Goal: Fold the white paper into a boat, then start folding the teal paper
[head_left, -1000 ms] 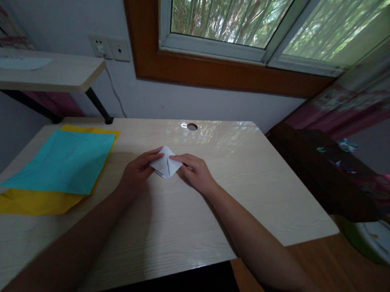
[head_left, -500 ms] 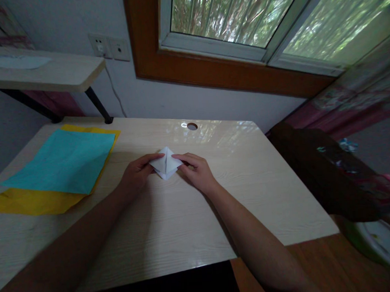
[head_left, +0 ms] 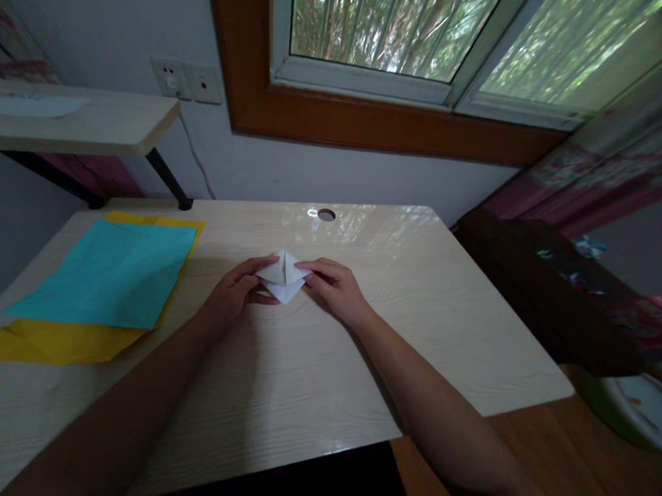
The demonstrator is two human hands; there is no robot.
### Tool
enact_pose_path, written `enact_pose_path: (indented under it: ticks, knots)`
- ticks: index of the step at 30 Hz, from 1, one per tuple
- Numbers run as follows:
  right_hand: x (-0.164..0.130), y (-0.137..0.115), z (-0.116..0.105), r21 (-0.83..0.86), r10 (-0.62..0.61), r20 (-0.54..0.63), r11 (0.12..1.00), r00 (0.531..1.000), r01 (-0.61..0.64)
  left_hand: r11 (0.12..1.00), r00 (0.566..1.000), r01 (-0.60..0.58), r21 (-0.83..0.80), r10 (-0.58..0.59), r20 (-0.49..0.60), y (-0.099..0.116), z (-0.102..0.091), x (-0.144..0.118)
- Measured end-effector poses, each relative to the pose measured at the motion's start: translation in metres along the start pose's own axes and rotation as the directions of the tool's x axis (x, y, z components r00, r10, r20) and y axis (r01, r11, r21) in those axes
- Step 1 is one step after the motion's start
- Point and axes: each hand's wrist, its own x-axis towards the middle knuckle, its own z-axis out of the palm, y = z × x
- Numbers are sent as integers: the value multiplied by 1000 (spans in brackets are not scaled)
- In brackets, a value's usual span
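Note:
A small folded white paper (head_left: pixel 284 289) is held between both hands over the middle of the desk. It is diamond-shaped, with a crease down its centre and an upper flap standing apart from a lower pointed layer. My left hand (head_left: pixel 234 291) pinches its left corner, the thumb and fingers closed on the edge and one finger reaching underneath. On the opposite corner my right hand (head_left: pixel 334 286) is closed, thumb and index finger gripping the paper. Part of the fingers beneath the paper is hidden.
Left on the pale wooden desk (head_left: pixel 316 382) lie a turquoise sheet (head_left: pixel 115 270) and, under it, a yellow sheet (head_left: pixel 64 343). A raised shelf (head_left: pixel 108 130) stands at the back left. Near the far edge is a round cable hole (head_left: pixel 325 215).
The upper flap of the white paper has spread away from the lower layer, showing more of the lower point. Both hands have shifted only slightly.

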Motion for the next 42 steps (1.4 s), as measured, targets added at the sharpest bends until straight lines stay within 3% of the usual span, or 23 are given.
enact_pose_path:
  ticks: [11, 16, 30, 35, 42]
  knots:
    - [-2, 0, 6, 157, 200, 2, 968, 980, -198, 999, 998, 53, 2, -52, -41, 1, 1, 2]
    - [-1, -3, 3, 116, 222, 18, 968, 975, -222, 995, 995, 92, -32, -93, -35, -1, 2, 4]
    - [-1, 4, 2, 234, 319, -2, 921, 948, -310, 990, 994, 13, 138, -28, 107, 2, 5, 1]
    - [-3, 1, 1, 142, 287, 3, 948, 958, -284, 931, 999, -34, 363, 21, 38, 8, 7, -4]
    - [-4, -7, 1, -95, 99, 23, 991, 995, -96, 837, 996, -81, 541, 88, 14, 10, 8, -7]
